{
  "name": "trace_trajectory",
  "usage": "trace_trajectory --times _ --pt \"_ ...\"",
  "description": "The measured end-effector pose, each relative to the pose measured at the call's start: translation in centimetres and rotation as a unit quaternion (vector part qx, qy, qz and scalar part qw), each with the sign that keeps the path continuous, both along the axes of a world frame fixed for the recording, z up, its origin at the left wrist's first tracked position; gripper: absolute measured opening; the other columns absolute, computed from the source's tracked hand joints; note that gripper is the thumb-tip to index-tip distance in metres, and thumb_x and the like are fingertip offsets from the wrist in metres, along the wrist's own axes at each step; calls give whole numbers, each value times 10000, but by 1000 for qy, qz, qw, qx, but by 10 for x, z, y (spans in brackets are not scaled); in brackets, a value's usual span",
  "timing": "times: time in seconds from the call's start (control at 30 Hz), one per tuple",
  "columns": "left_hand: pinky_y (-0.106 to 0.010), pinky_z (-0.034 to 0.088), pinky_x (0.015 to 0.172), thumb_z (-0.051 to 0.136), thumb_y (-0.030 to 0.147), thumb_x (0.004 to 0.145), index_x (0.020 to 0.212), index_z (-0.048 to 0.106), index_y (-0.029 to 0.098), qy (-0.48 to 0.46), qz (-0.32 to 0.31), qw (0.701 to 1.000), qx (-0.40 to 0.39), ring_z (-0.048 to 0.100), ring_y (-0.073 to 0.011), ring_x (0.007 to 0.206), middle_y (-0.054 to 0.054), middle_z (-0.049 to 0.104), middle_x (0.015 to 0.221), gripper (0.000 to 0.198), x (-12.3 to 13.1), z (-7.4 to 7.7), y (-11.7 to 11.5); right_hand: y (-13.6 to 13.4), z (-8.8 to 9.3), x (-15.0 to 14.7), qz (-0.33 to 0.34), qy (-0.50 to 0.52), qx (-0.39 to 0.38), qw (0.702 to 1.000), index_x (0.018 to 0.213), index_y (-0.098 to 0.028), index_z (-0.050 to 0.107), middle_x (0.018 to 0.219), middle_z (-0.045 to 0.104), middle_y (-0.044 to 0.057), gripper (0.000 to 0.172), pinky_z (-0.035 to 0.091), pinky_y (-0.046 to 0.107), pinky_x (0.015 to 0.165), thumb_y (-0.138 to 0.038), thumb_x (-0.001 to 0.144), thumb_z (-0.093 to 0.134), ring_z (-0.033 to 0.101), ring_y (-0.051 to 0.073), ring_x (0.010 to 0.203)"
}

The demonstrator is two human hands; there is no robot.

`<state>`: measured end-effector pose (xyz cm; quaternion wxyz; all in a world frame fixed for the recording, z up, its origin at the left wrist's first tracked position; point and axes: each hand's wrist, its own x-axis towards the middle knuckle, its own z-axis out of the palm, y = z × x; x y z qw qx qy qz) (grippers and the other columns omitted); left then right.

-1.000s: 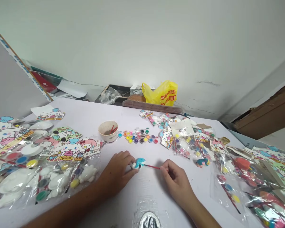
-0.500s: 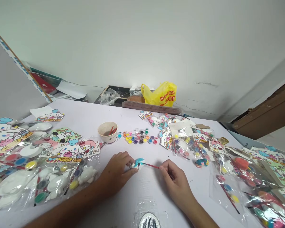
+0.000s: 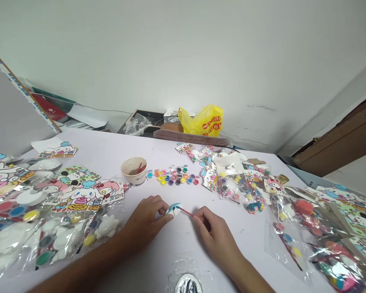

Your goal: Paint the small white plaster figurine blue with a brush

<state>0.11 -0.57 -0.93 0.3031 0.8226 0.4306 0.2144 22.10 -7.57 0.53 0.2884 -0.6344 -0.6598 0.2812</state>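
Left hand [image 3: 148, 217], centre of frame: thumb and fingers pinched on a small blue-and-white painted figurine [image 3: 173, 209], which sits at the fingertips, just above the tabletop's middle. Right hand [image 3: 215, 234], right of centre: fingers closed on a slim red-handled paintbrush [image 3: 187, 212], its dark tip at the figurine.

Surface: pale lilac-white table [image 3: 100, 142], spanning the lower half of the frame. Bottom centre, a round silver piece with a white rim [image 3: 188, 284], clear tape about it.

Above the hands: small round plastic paint pots in mixed colours [image 3: 177, 176], in rows; to their left, a whitish paper cup [image 3: 136, 179] holding murky liquid and red sticks.

Lower left: clear plastic packets of white figures and paint pots [image 3: 68, 240], cartoon-printed cards [image 3: 85, 197] among them. Right: further clear packets with coloured contents [image 3: 308, 215]; near them, a loose multicoloured figure [image 3: 255, 207].

Room: beyond the table's far edge, upper centre, a yellow plastic bag with red lettering [image 3: 201, 122]. Far left, a grey partition with a blue-and-white edge [image 3: 6, 97]; beside it, a red flat folder [image 3: 49, 109]. Right edge, brown panelled wood [image 3: 341, 136]. Behind all, a plain pale wall [image 3: 158, 53], scuffed at right.
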Motion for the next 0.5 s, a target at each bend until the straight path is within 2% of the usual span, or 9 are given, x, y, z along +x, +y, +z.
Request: trace_trajectory --times 0.23,0.5 --pt "-355 372 745 500 387 922 812 559 209 6 -3 1000 0 503 -208 793 -15 579 826 218 0 0 1 0 2 0 25 -64 8 998 819 -231 518 732 612 11 280 375 272 621 -371 1006 364 561 188 679" --pt "-353 361 747 510 366 913 811 557 206 -4 -2 1000 -11 501 -208 799 -12 575 833 196 1 0 0 -1 3 3 15 -28 -6 999 823 -228 526 716 587 -3 285 380 268 618 -401 1000 385 534 178 654"
